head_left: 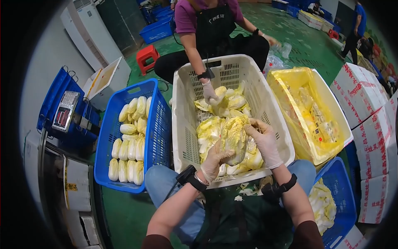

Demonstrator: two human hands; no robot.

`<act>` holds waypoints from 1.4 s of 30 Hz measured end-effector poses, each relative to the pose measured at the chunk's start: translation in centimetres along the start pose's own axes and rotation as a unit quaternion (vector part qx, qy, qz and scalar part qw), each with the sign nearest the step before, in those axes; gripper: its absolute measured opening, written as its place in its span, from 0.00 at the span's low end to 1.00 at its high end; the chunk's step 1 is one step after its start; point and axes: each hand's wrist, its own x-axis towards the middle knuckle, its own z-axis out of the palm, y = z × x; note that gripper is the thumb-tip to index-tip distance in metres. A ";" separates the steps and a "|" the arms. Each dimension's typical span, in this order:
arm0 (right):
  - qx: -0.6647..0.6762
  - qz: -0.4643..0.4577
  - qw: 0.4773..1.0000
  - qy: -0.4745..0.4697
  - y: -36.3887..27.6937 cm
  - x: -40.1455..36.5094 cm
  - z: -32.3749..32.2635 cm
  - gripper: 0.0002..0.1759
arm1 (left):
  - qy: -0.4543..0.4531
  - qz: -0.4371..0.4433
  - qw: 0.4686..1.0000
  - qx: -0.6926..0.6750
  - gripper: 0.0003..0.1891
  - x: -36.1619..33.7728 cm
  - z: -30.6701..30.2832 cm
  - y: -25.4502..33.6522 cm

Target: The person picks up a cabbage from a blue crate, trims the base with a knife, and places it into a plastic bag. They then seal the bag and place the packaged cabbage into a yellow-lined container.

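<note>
**Pale yellow, oblong leafy cabbage point(233, 139) held between left hand point(216, 159) and right hand point(264, 142)**

Head view.
- Long axis points away from the wearer: frilly yellow end far, paler end near.
- Left grip, in a thin pale glove: thumb and fingers drawn in at the lower left edge, closer to the pale end.
- Right grip, likewise gloved: fingers bent onto the upper right edge, closer to the frilly end. Both closed to the cabbage's width; undersides hidden.
- Below the grip: large off-white slatted plastic crate point(181, 97) with a heap of loose yellow-white cabbages point(208, 130). Contact between held cabbage and heap: cannot tell.
- Beyond the grip, well apart: another person's pale-gloved hand point(210, 92), down in the same crate.
- Left of the grip: blue slatted plastic crate point(161, 128), smooth oblong cabbages point(131, 149) in rows.
- Right of the grip: white box lined with yellow plastic film point(287, 110).
</note>
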 end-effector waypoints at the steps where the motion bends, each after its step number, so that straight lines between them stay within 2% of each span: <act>1: 0.040 0.012 0.999 0.022 0.2 0.2 0.0 0.14 | 0.003 -0.002 1.000 -0.011 0.36 0.0 0.1 0.0; 2: 0.080 0.025 0.995 0.045 0.2 0.2 0.1 0.12 | 0.004 -0.001 1.000 -0.011 0.36 0.1 0.0 -0.2; 3: 0.082 0.024 0.995 0.045 0.1 0.2 0.2 0.12 | 0.006 -0.009 0.997 -0.076 0.35 0.3 0.0 -0.3; 4: 0.151 0.056 0.982 0.103 -0.1 0.1 0.2 0.09 | 0.009 -0.017 0.990 -0.140 0.34 0.4 0.0 -0.4; 5: 0.219 0.088 0.959 0.160 -0.2 -0.1 0.3 0.07 | 0.011 -0.017 0.990 -0.139 0.34 0.4 0.1 -0.6; 7: 0.235 0.072 0.957 0.157 -0.2 -0.2 -0.2 0.07 | 0.050 -0.005 0.971 -0.234 0.33 0.2 0.8 -0.2; 8: 0.249 0.056 0.954 0.155 -0.2 -0.2 -0.6 0.08 | 0.037 0.008 0.975 -0.217 0.37 0.4 0.4 -0.4; 9: 0.249 0.057 0.955 0.151 -0.1 0.1 -1.0 0.08 | 0.040 0.011 0.975 -0.218 0.37 0.3 0.3 -0.1; 11: 0.371 0.072 0.877 0.297 -0.1 1.4 -1.9 0.11 | 0.001 0.039 0.938 -0.346 0.36 0.1 0.0 0.7; 12: 0.381 0.074 0.863 0.324 -1.3 1.8 -2.6 0.13 | -0.014 0.052 0.937 -0.346 0.36 0.1 -0.7 1.3; 13: 0.381 0.075 0.863 0.323 -1.5 1.7 -3.9 0.13 | -0.013 0.054 0.936 -0.346 0.36 0.0 -1.1 1.6; 14: 0.281 0.084 0.931 0.219 -1.5 1.7 -5.4 0.17 | 0.016 0.081 0.947 -0.310 0.35 0.1 -1.4 1.9; 15: 0.174 0.089 0.975 0.109 -1.8 1.8 -6.2 0.22 | 0.044 0.109 0.955 -0.273 0.35 0.2 -1.5 2.1; 16: 0.117 0.047 0.979 0.162 -3.5 1.4 -2.9 0.31 | 0.031 0.102 0.957 -0.269 0.35 0.4 -1.6 2.3; 17: 0.118 0.046 0.979 0.161 -3.1 1.3 -1.3 0.31 | 0.030 0.103 0.957 -0.268 0.35 0.5 -1.6 2.2; 18: 0.015 -0.056 0.994 0.087 -1.9 0.9 -0.2 0.31 | 0.028 0.082 0.962 -0.259 0.34 0.7 -1.3 1.8; 19: -0.087 -0.156 0.984 0.011 -1.4 0.4 0.6 0.32 | 0.027 0.060 0.966 -0.249 0.34 0.6 -1.2 1.5; 20: -0.086 -0.154 0.984 0.013 -1.2 -0.3 1.3 0.32 | 0.039 0.061 0.973 -0.219 0.33 0.3 -1.1 1.3; 21: -0.105 -0.104 0.988 -0.044 -1.5 -0.9 1.8 0.30 | 0.039 0.058 0.973 -0.219 0.33 0.1 -1.3 1.0; 22: -0.124 -0.054 0.986 -0.100 -1.7 -1.2 1.9 0.28 | 0.014 0.050 0.984 -0.172 0.32 0.1 -1.6 0.7; 23: -0.125 -0.053 0.986 -0.098 -1.6 -1.3 1.8 0.28 | -0.013 0.041 0.991 -0.124 0.32 0.1 -1.8 0.5; 25: -0.059 -0.002 0.982 -0.177 -1.2 -1.2 1.2 0.24 | -0.018 0.034 0.991 -0.129 0.31 0.0 -1.1 0.8; 26: -0.089 0.009 0.983 -0.161 -0.8 -1.4 0.9 0.20 | -0.002 0.045 0.989 -0.140 0.31 -0.1 -0.6 0.9; 30: -0.138 0.024 0.986 -0.090 2.1 -1.9 1.2 0.17 | 0.031 0.052 0.983 -0.176 0.31 -0.1 -0.3 -0.2; 31: -0.036 0.018 0.999 -0.023 2.6 -1.9 1.7 0.16 | 0.032 0.052 0.983 -0.175 0.31 -0.2 -0.3 0.0; 32: 0.065 0.012 0.997 0.044 2.9 -1.9 2.1 0.15 | 0.011 0.013 0.968 -0.249 0.32 -0.3 -0.4 0.2; 33: 0.065 0.012 0.997 0.042 2.3 -2.1 2.4 0.15 | -0.009 -0.024 0.946 -0.322 0.32 -0.4 -0.5 0.5; 34: 0.068 0.028 0.996 0.045 1.1 -2.4 2.6 0.14 | -0.008 -0.022 0.946 -0.323 0.32 -0.3 -0.6 0.7; 36: 0.071 0.042 0.996 0.046 -0.3 -2.5 2.7 0.14 | -0.091 -0.020 0.961 -0.260 0.34 0.3 -1.1 0.8; 37: 0.001 0.025 0.999 0.027 -0.6 -2.6 2.7 0.12 | -0.091 -0.020 0.961 -0.259 0.34 0.4 -1.2 0.7; 38: -0.068 0.007 0.998 0.008 -0.8 -2.6 2.7 0.11 | -0.036 0.024 0.986 -0.162 0.34 0.5 -1.3 0.6; 39: -0.068 0.008 0.998 0.009 -0.7 -2.6 2.5 0.11 | 0.021 0.068 0.996 -0.062 0.34 0.6 -1.6 0.2; 40: -0.082 -0.003 0.997 -0.008 -0.5 -2.4 2.2 0.11 | 0.041 0.055 0.997 0.047 0.32 1.2 -2.8 0.1; 42: -0.095 -0.015 0.995 -0.025 -0.5 -1.8 1.3 0.11 | 0.019 0.041 0.996 0.076 0.31 1.3 -2.7 0.7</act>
